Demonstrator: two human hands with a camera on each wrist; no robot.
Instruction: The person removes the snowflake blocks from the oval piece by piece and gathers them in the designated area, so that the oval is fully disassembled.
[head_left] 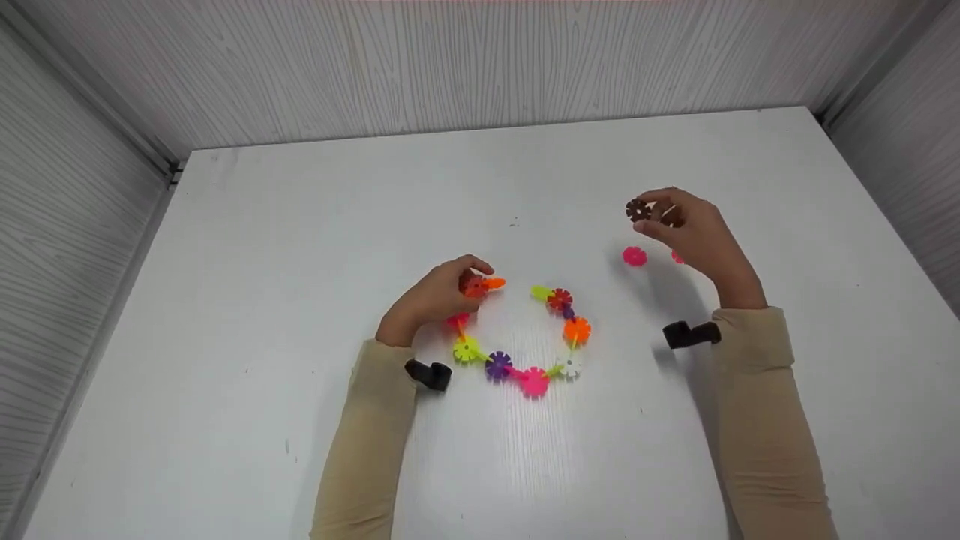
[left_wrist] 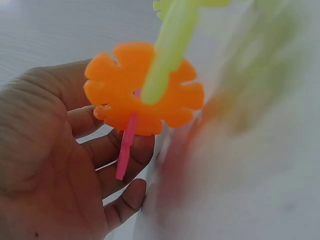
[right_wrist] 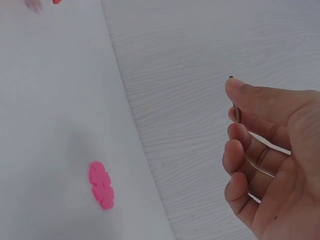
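In the head view, my left hand [head_left: 435, 294] grips the left end of a curved chain of notched plastic flower discs, where a red disc [head_left: 474, 286] and an orange disc [head_left: 496, 283] show at the fingers. The chain runs round through a purple disc [head_left: 498, 366], a pink disc [head_left: 534, 383] and a white disc [head_left: 571, 366] up to a yellow-green disc [head_left: 540, 293] at its right end. Held up over the table, a dark brown notched disc [head_left: 634, 217] is pinched between thumb and fingers of my right hand [head_left: 697, 229]; the right wrist view shows this disc [right_wrist: 237, 115] edge-on.
Below the right hand lies a loose pink disc [head_left: 634, 256]; another pink disc [head_left: 677, 256] is partly hidden by that hand. The white table [head_left: 300, 247] has wood-grain panels [head_left: 450, 67] behind and at both sides.
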